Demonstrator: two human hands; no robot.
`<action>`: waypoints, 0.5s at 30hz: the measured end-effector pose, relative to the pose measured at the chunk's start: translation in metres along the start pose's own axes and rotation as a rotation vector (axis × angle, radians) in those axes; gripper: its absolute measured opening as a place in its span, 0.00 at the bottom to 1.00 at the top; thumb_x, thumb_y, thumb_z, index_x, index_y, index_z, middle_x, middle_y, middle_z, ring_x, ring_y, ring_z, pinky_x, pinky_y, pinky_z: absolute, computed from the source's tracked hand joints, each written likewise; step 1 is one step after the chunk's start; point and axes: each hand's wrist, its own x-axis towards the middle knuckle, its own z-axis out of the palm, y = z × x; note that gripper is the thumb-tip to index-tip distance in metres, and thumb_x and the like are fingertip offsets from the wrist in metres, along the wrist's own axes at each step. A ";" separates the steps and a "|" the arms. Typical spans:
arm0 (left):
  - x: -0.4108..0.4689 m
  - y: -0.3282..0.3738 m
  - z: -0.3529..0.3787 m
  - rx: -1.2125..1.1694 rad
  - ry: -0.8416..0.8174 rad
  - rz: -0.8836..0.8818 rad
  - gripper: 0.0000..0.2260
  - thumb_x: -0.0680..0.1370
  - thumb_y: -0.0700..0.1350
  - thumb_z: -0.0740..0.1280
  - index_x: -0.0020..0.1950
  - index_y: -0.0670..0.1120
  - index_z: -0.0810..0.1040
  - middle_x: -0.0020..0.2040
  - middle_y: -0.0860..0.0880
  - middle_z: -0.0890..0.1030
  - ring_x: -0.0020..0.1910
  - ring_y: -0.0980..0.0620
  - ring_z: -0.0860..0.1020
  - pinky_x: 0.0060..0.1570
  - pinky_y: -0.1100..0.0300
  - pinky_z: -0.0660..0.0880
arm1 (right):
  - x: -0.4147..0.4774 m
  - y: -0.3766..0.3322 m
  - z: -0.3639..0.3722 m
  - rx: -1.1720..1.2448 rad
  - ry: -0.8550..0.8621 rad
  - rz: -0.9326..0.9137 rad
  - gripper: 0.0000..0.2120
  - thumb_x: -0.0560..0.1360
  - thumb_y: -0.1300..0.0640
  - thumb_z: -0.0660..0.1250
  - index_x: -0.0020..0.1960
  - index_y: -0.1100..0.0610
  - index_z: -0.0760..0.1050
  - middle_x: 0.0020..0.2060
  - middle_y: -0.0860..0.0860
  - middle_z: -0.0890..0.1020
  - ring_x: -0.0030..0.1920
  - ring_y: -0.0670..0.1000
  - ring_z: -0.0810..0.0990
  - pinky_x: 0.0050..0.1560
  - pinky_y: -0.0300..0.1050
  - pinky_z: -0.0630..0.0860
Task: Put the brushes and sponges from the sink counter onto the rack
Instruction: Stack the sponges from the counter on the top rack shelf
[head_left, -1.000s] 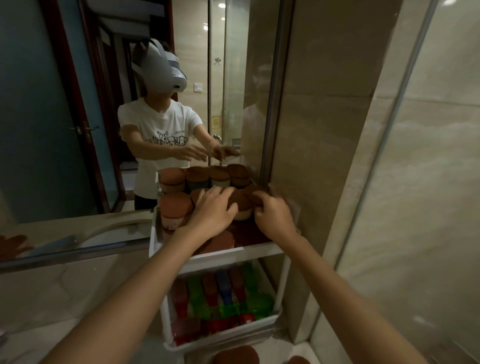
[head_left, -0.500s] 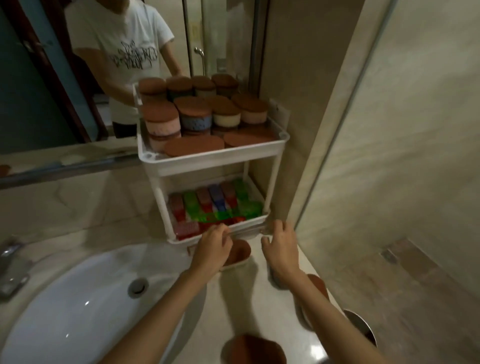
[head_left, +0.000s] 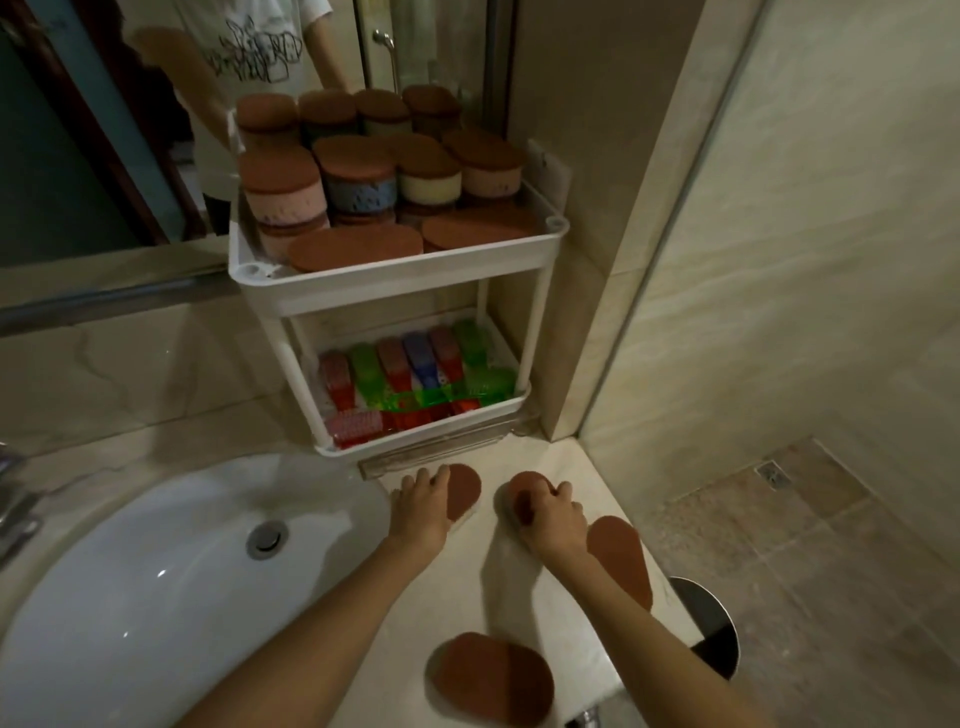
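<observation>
**Both hands down on two sponges**

While both my hands lie on the counter (head_left: 545, 613) before the rack (head_left: 395, 270), the left hand (head_left: 423, 501) covers one brown-topped sponge (head_left: 464, 491) with fingers loosely spread, and the right hand (head_left: 553, 512) curls its fingers (head_left: 558, 489) over a second sponge (head_left: 522, 491). I cannot tell whether either grip is closed.

On the bench (head_left: 524, 587) in front of the white two-tier rack (head_left: 389, 275), the left hand (head_left: 423, 506) lies on a brown-topped sponge (head_left: 462, 491) and the right hand (head_left: 553, 514) curls over another sponge (head_left: 522, 488). Two more sponges lie at five o'clock (head_left: 621, 558) and six o'clock (head_left: 491, 680) of the hands. The sink basin (head_left: 156, 587) lies at nine o'clock.
</observation>
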 end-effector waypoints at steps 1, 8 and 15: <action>-0.001 0.000 0.001 -0.036 -0.020 -0.045 0.32 0.76 0.46 0.66 0.75 0.44 0.54 0.71 0.42 0.66 0.70 0.42 0.65 0.68 0.51 0.64 | -0.002 0.000 0.001 0.008 0.008 -0.002 0.26 0.75 0.52 0.66 0.69 0.57 0.61 0.63 0.59 0.67 0.60 0.61 0.71 0.60 0.53 0.73; -0.021 -0.010 0.007 -0.105 -0.027 -0.195 0.34 0.70 0.46 0.72 0.71 0.42 0.58 0.71 0.41 0.60 0.71 0.41 0.60 0.69 0.51 0.63 | -0.013 -0.001 0.001 0.032 0.058 0.009 0.34 0.70 0.46 0.69 0.68 0.58 0.58 0.62 0.58 0.69 0.61 0.58 0.69 0.60 0.51 0.71; -0.055 -0.011 -0.051 -0.520 0.209 -0.141 0.34 0.66 0.46 0.74 0.67 0.43 0.60 0.65 0.43 0.69 0.63 0.42 0.72 0.60 0.51 0.71 | -0.035 -0.040 -0.050 0.283 0.324 -0.115 0.29 0.68 0.50 0.71 0.63 0.59 0.65 0.59 0.57 0.72 0.58 0.58 0.72 0.58 0.51 0.73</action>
